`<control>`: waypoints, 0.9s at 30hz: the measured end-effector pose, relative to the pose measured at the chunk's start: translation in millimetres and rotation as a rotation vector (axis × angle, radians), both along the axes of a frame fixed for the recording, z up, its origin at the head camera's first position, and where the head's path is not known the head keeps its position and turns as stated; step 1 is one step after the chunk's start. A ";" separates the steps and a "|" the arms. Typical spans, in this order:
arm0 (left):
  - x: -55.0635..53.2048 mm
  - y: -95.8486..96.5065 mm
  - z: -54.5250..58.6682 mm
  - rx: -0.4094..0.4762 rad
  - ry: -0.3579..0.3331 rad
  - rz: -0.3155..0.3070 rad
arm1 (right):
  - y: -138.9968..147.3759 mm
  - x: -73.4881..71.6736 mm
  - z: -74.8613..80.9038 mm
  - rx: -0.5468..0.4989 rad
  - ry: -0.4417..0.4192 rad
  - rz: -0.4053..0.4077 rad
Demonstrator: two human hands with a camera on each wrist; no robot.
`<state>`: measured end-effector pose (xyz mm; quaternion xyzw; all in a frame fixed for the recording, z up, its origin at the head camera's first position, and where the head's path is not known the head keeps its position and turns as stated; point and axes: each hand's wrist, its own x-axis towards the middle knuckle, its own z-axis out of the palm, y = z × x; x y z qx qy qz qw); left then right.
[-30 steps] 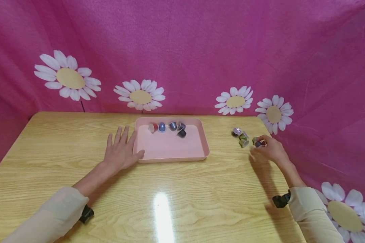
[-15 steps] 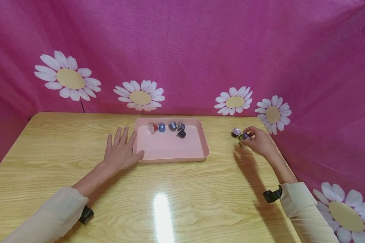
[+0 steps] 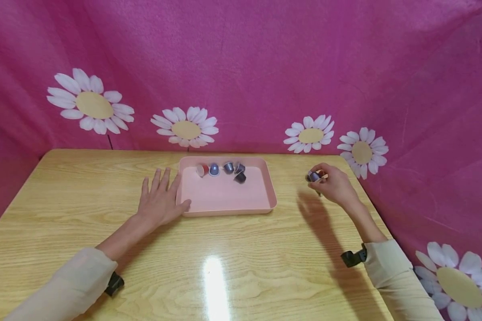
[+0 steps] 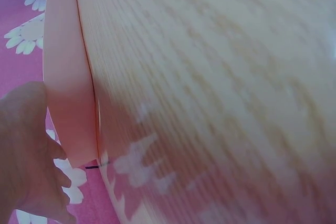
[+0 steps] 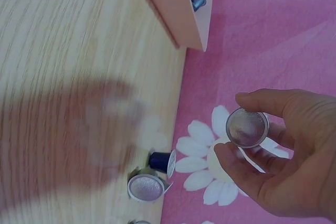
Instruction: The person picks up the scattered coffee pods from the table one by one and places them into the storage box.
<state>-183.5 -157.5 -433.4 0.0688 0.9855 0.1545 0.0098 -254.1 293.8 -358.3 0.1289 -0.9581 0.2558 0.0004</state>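
In the head view my right hand point(image 3: 336, 185) pinches a dark purple coffee capsule point(image 3: 314, 177) between thumb and fingers, above the right side of the table. The right wrist view shows that capsule's round foil lid point(image 5: 248, 128) facing the camera. Below it on the table lie a dark blue capsule point(image 5: 160, 162) and a green capsule point(image 5: 146, 188), touching or nearly so. Fingers spread, my left hand point(image 3: 158, 205) lies at the left edge of a pink tray point(image 3: 225, 196), its thumb over the rim. The tray contains a red capsule point(image 3: 202, 169), a blue one point(image 3: 214, 169) and three dark ones point(image 3: 240, 177).
Another capsule point(image 5: 140, 222) is cut off at the bottom of the right wrist view. The wooden table point(image 3: 265, 263) ends at a pink flowered cloth point(image 3: 241, 80) behind and at the right.
My right hand has brought the dark purple capsule leftward from the table's right edge, passing over the green capsules. My left hand and the tray stay where they were.
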 end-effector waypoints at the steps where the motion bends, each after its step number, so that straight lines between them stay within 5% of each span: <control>1: 0.2 -0.1 0.1 0.000 0.001 0.000 | -1.9 0.2 0.3 -0.003 0.004 0.002; 27: -1.6 0.3 -3.2 -0.007 0.008 0.002 | -82.8 -13.1 12.6 -0.071 0.074 0.135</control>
